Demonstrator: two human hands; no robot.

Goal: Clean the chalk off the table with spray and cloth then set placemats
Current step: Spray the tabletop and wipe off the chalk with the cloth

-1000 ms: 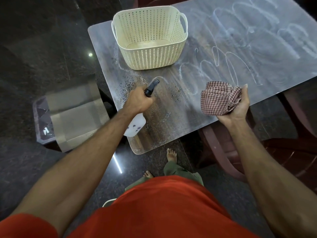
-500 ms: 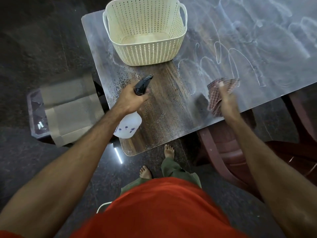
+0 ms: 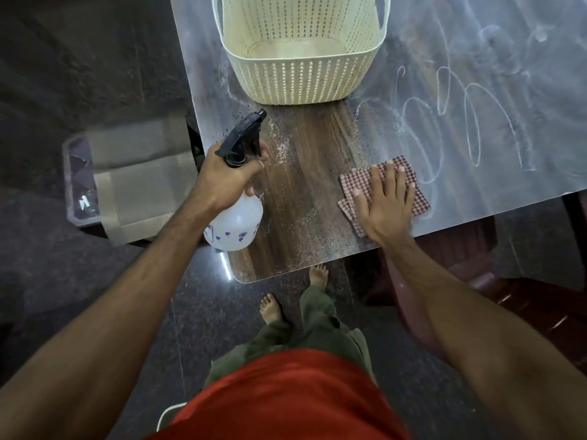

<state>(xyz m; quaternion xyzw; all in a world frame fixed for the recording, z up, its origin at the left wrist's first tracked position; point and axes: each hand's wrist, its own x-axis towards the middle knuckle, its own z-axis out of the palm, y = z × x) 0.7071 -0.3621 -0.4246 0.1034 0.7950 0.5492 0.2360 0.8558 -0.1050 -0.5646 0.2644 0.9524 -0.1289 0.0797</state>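
The right hand (image 3: 386, 204) presses the checked cloth (image 3: 409, 182) flat on the table (image 3: 305, 173), fingers (image 3: 390, 173) straight and spread. The chalk loops (image 3: 470, 122) lie just beyond and right of them. The left hand (image 3: 227, 179) grips the spray bottle (image 3: 235, 223) nearby.

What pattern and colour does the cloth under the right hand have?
The cloth has a small red-and-white check, seen best in the head view.

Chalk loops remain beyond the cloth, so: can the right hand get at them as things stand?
Probably yes. The right hand lies flat on the checked cloth, and the chalk loops sit just past it on bare table, nothing between.
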